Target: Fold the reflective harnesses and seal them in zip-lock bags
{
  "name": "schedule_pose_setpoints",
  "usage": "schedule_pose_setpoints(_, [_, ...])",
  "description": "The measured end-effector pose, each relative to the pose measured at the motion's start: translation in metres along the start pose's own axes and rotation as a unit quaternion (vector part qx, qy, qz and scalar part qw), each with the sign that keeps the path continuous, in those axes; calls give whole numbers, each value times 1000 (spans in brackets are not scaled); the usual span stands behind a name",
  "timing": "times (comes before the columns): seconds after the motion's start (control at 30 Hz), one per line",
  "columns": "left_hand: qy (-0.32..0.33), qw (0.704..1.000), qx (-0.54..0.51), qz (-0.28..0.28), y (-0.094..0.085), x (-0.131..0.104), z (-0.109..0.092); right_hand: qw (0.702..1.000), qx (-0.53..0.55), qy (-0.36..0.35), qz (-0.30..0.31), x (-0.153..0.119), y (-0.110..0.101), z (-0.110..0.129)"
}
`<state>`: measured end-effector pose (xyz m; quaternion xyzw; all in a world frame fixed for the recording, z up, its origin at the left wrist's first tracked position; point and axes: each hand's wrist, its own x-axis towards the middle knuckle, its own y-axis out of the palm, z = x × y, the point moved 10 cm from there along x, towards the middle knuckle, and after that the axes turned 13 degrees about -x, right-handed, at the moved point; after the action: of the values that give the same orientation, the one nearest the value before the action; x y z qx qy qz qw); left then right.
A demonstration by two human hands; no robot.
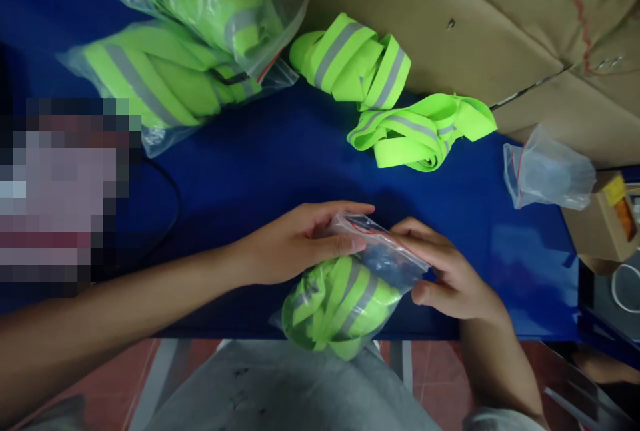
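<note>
A clear zip-lock bag [385, 257] with a red line along its mouth is at the table's front edge. Inside it lies a coiled neon-yellow strap with grey reflective stripes [350, 297]. My left hand [300, 241] pinches the bag's upper left corner between thumb and fingers. At the other end of the mouth, my right hand [450, 271] has its fingers against the bag's upper right edge, partly behind the plastic, with the thumb below. Whether the zip is fully closed cannot be made out.
Two loose reflective straps [357, 64] [425, 131] lie at the back beside cardboard boxes [450, 17]. Filled bags [150, 84] are stacked at the back left. Another clear bag [550, 171] rests by a small carton [600, 224] at right. A pixelated patch covers the left side.
</note>
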<state>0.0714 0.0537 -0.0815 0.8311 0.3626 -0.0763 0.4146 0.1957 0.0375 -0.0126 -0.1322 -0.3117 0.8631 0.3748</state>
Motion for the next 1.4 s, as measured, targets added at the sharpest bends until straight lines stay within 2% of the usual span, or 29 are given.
schedule_pose_setpoints(0.1, [-16, 999, -25, -21, -6, 2, 0, 998, -19, 45, -46, -5, -9, -10])
schedule_pose_setpoints(0.17, [-28, 999, -24, -33, -7, 0, 0, 991, 1, 93, -99, -10, -21, -20])
schedule_pose_setpoints(0.27, [-58, 998, -2, -25, -1, -4, 8, 976, 50, 142, -159, -15, -34, -31])
schedule_pose_setpoints(0.33, [-81, 997, 3, -7, 8, -7, 18, 981, 59, 140, -123, -10, -28, -29])
schedule_pose_setpoints(0.4, [-98, 995, -1, 16, 17, -9, 28, 991, 53, 110, -46, -1, -9, -21])
schedule_pose_setpoints(0.47, [-102, 994, -14, 31, 24, -9, 36, 996, 42, 80, -3, 6, 8, -12])
schedule_pose_setpoints(0.53, [-108, 993, -35, 40, 28, -8, 42, 997, 28, 76, -8, 10, 17, -10])
schedule_pose_setpoints(0.63, [-119, 989, -70, 60, 35, -7, 50, 992, 20, 117, -32, 14, 25, -16])
schedule_pose_setpoints(0.7, [-107, 987, -100, 72, 38, -6, 51, 990, 7, 137, -40, 15, 27, -18])
schedule_pose_setpoints(0.77, [-88, 984, -133, 76, 40, -6, 49, 991, -15, 124, -42, 17, 26, -14])
schedule_pose_setpoints(0.93, [-110, 981, -133, 91, 40, -8, 52, 985, -156, 39, -69, 13, 6, 5])
schedule_pose_setpoints(1.03, [-131, 984, -72, 98, 36, -11, 56, 955, -232, 68, -170, 1, -28, 2])
schedule_pose_setpoints(1.1, [-122, 987, -28, 104, 35, -12, 55, 950, -203, 99, -217, -7, -43, -5])
schedule_pose_setpoints(1.17, [-102, 989, -9, 105, 34, -12, 52, 972, -130, 97, -172, -4, -35, -10])
schedule_pose_setpoints(1.27, [-89, 991, 6, 97, 34, -12, 49, 995, -34, 80, -43, 5, -2, -11])
schedule_pose_setpoints(1.33, [-85, 993, 33, 75, 30, -11, 46, 996, 4, 90, -14, 7, 8, -13])
schedule_pose_setpoints(1.4, [-66, 996, 57, 35, 22, -10, 37, 993, 39, 111, -10, 7, 9, -19])
